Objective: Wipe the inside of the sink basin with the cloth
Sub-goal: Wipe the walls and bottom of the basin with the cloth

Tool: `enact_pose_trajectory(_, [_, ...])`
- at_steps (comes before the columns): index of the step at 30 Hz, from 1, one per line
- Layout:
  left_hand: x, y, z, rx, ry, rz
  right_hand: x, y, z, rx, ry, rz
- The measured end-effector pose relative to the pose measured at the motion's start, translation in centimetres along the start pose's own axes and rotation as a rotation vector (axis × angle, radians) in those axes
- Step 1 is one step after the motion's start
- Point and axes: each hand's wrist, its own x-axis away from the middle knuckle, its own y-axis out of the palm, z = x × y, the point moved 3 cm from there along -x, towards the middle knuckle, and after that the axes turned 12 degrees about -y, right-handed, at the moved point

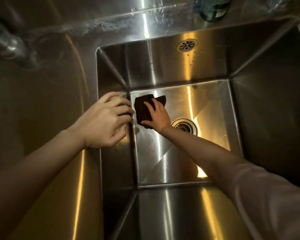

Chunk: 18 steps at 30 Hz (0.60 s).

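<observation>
Sink basin point(267, 118): brushed stainless steel, deep and rectangular, with flat walls meeting at sharp creased corners; warm light streaks are reflected along the metal, and water droplets are seen on the far wall. A round perforated overflow grille point(187, 45) is set high in the far wall. A round ringed drain point(184, 126) is set in the flat floor.

Cloth point(143, 108): dark brown, soft and napped, loosely folded into a rough square with one corner sticking out at the far side. It is laid flat on the basin floor in the far left corner, close to the left wall and just left of the drain.

Right hand point(157, 116): spread flat on top of the cloth, fingers point(150, 106) nearly straight and pressed down on it, thumb along the near edge; the cloth lies under the palm and fingers and is not gathered into a grip.

Left hand point(104, 122): rested on the left rim of the basin, fingers bent over the edge, nothing held.

Surround: steel table point(42, 101) beside the basin, wet streaks behind it; a dark green bottle point(214, 7), blurred, stands at the far rim.
</observation>
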Motion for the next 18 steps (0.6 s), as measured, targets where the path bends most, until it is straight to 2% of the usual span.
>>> enact_pose_trajectory(5, [0.0,0.1,-0.2,-0.002,0.015,-0.048,-3.9,-0.7,-0.8,-0.010,0.125,0.222])
enact_pose_trajectory(8, [-0.1,0.1,-0.1,0.002,0.022,-0.039,-4.7,-0.8,-1.2,-0.031,0.169,0.298])
enact_pose_trajectory(18, [-0.1,0.0,-0.1,0.005,-0.009,-0.066,-4.8,-0.8,-4.0,-0.293,0.312,0.585])
